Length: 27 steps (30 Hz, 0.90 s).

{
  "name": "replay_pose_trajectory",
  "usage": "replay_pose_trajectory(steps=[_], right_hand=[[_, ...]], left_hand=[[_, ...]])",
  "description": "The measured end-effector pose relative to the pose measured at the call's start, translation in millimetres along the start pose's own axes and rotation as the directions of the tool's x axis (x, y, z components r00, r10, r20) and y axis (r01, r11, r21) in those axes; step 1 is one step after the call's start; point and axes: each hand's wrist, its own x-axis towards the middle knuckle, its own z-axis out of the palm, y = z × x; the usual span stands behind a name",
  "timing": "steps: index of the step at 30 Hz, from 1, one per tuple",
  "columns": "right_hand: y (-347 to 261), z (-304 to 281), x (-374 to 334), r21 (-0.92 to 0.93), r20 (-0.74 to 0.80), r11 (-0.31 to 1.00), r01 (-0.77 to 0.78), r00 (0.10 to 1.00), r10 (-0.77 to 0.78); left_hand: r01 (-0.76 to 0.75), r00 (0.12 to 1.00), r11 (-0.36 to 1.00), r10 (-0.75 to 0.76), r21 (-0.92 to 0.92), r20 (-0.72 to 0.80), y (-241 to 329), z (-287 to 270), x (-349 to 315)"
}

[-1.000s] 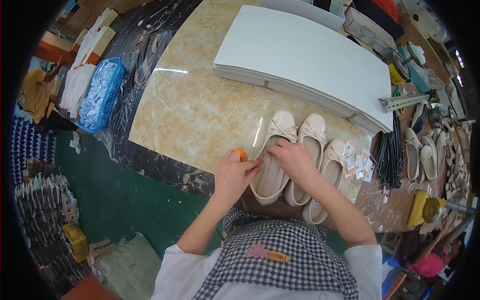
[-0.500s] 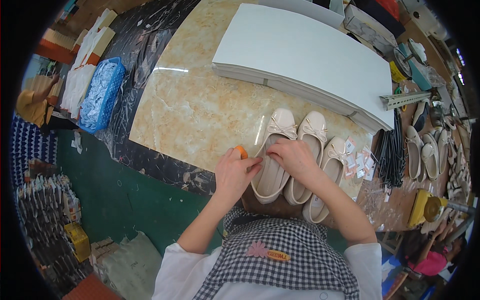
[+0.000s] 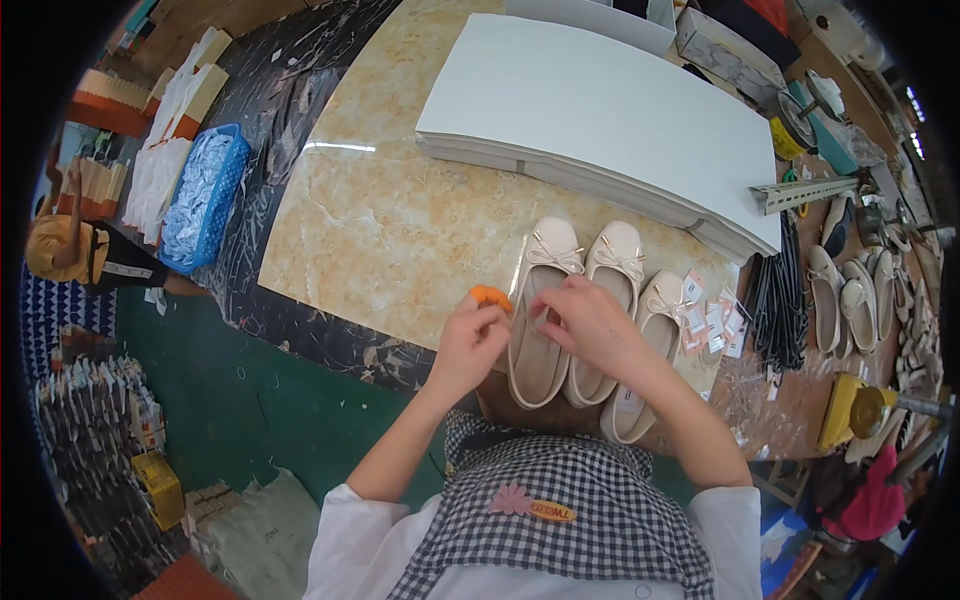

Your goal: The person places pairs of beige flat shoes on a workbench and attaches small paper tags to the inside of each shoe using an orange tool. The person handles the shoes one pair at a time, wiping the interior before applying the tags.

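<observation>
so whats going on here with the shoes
A person in a checked apron stands at a marble-patterned table with three cream ballet flats with bows lined up at its near edge. Both hands meet over the leftmost flat: the left hand, with an orange cap on one fingertip, and the right hand pinch something small between them, too small to identify. A stack of white boards lies farther back, and small paper tags sit right of the shoes.

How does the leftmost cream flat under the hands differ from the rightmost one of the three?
The leftmost flat lies under both hands, left hand and right hand, its middle covered; the rightmost flat is crossed only by the right forearm. The leftmost flat's toe reaches farther up the marble top; the rightmost sits lower, beside small tags. Both are cream with toe bows.
</observation>
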Motion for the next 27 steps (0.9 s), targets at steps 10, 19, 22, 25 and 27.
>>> replay_pose_trajectory(steps=[10,19,22,25,27], right_hand=[[12,-4,-16,0.503,0.103,0.859,-0.097,0.993,0.051],[1,4,-11,0.537,-0.035,0.819,-0.203,0.964,0.262],[2,7,-11,0.575,-0.090,0.800,-0.169,0.959,0.267],[2,10,-10,0.583,-0.095,0.796,-0.167,0.958,0.271],[0,10,-10,0.619,-0.084,0.767,-0.166,0.958,0.275]], left_hand=[[0.192,0.977,0.945,-0.210,-0.265,-0.040,9,6,2],[0.155,0.977,0.976,-0.175,-0.154,-0.120,23,9,2],[0.163,0.973,0.983,-0.174,-0.083,-0.150,20,10,4],[0.179,0.971,0.980,-0.190,-0.089,-0.143,16,9,5],[0.158,0.973,0.978,-0.178,-0.138,-0.148,16,10,5]])
